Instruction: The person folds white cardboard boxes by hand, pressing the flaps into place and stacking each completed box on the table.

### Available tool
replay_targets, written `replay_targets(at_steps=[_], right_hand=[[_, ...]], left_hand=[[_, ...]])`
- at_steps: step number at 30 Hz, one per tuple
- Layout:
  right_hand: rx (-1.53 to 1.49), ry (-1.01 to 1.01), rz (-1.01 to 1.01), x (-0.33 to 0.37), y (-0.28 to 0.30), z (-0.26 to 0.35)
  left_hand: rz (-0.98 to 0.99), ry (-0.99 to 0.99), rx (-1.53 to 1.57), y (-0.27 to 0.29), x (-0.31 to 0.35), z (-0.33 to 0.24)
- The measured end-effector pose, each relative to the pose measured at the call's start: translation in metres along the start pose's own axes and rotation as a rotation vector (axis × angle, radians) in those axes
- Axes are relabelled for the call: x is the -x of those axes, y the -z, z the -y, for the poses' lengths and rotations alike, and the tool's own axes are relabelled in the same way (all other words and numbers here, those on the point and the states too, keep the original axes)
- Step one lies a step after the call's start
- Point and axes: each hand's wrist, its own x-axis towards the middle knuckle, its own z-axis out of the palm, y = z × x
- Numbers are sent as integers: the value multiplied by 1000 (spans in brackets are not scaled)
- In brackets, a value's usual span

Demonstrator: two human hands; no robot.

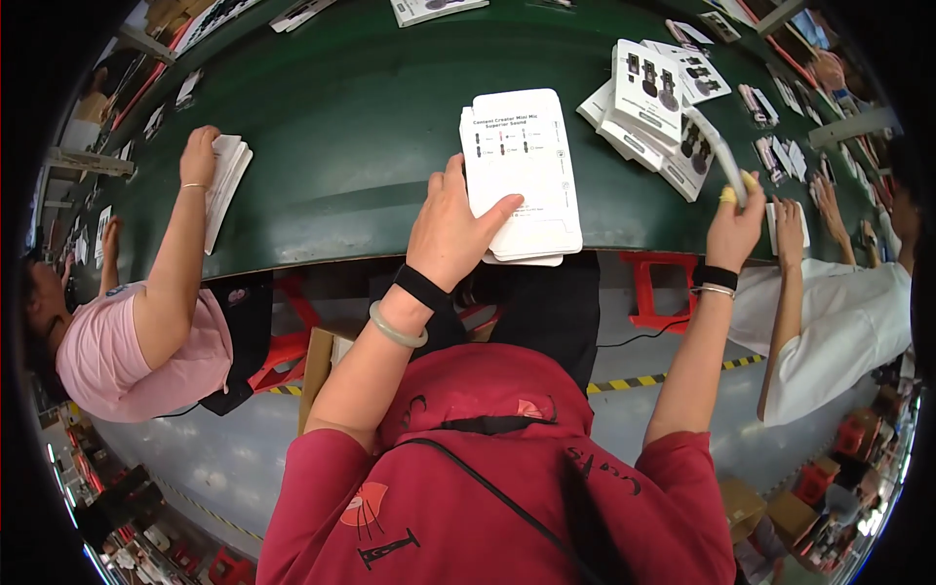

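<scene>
A stack of flat white printed boxes (531, 185) lies at the front edge of the green table, slightly overhanging it. My left hand (453, 229) grips its left side, thumb on top and fingers along the edge. To the right, my right hand (733, 222), with yellow coverings on its fingertips, pinches the end of one thin white box (723, 156) tilted up on edge. That box is beside a loose pile of similar white boxes (646, 93) with dark pictures of small devices on them.
The green table (341, 127) runs across in front. At left, a person in pink (146, 341) handles white boxes (226, 190); at right sits a person in white (829, 312). Small packaged parts (780, 156) lie along the right side. A red stool (653, 292) stands under the table.
</scene>
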Motion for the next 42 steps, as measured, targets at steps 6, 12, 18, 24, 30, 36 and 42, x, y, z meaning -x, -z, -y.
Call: replay_targets(at_steps=[6,12,18,24,30,36,42], right_hand=[[247,-29,304,38,-16,68],[-513,-509,786,96,-58,125],[-582,-534,957,116,-73,157],[-749,-580,1096,136,-115,193],[-234,125,997,126,-128,218],[-317,348,731,81,-119,264],[-299,177,742,59,-96,300]], left_hand=[[-15,16,15,2,3,3],[-3,-26,48,7,4,-5],[-115,-19,99,27,15,35],[-264,172,229,81,25,81],[-426,71,44,106,23,113],[-475,-50,490,122,38,80],[-333,-249,354,120,98,35]])
